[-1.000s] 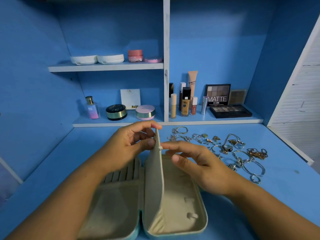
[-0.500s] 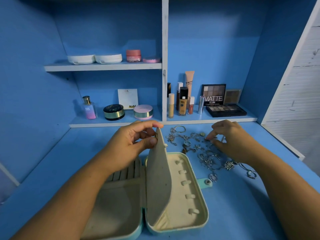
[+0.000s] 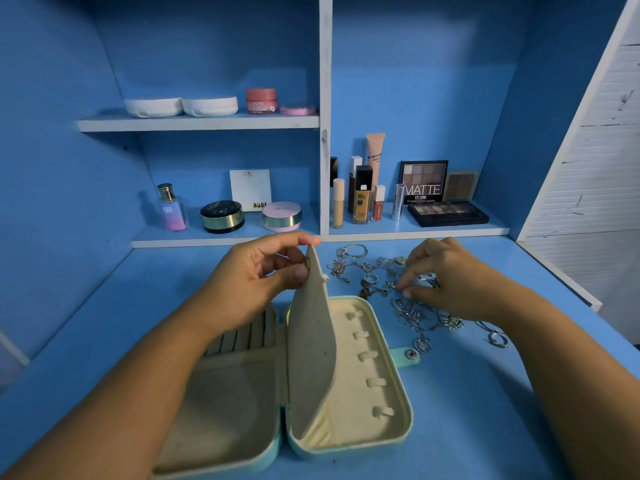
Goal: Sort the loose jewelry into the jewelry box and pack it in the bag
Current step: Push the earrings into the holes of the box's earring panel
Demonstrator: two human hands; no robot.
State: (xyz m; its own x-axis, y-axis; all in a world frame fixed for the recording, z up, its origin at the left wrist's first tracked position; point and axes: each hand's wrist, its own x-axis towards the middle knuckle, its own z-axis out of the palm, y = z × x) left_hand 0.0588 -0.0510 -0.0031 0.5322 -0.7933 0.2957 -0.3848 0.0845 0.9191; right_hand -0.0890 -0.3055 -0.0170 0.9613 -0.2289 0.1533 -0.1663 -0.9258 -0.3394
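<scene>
A mint jewelry box [image 3: 388, 431] with cream lining lies open on the blue desk in front of me. Its cream middle flap [image 3: 311, 341] stands upright, and my left hand [image 3: 256, 278] pinches the flap's top edge between thumb and fingers. A pile of loose silver and gold jewelry [image 3: 377, 275] spreads over the desk to the right of the box. My right hand [image 3: 446, 271] is down in that pile, fingertips curled onto a small silver piece. The box's right half shows several small hooks. No bag is in view.
Low shelf [image 3: 415, 232] behind the desk holds foundation bottles [image 3: 360, 199], eyeshadow palettes [image 3: 446, 213], a perfume bottle [image 3: 171, 209] and compacts [image 3: 221, 216]. An upper shelf [image 3: 197, 123] carries white cases and a pink jar. A white slatted panel [image 3: 595, 202] borders the right.
My right hand left the flap and went right into the jewelry pile, then drew slightly nearer within it. My left hand kept holding the flap upright.
</scene>
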